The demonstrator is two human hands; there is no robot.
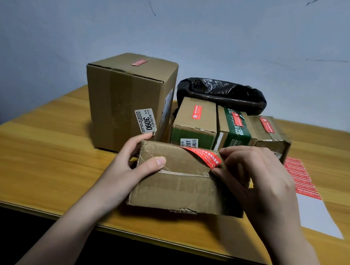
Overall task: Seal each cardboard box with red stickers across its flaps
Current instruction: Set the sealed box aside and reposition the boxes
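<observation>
Wood bench (32,158), near front edge: left hand (141,161) grips light, dented cardboard box (175,190) w/ curled fingers; right hand (252,178) pinches floppy red sticker (204,157) by its end.

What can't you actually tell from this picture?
Head view only:
- Bin: its inside is hidden by its black liner and the boxes in front.
- Sticker: its print is too small to read; the right hand covers its end.
- Front box: right side hidden by that hand; left end partly behind the left hand.
- Sticker sheet: print too small.
</observation>
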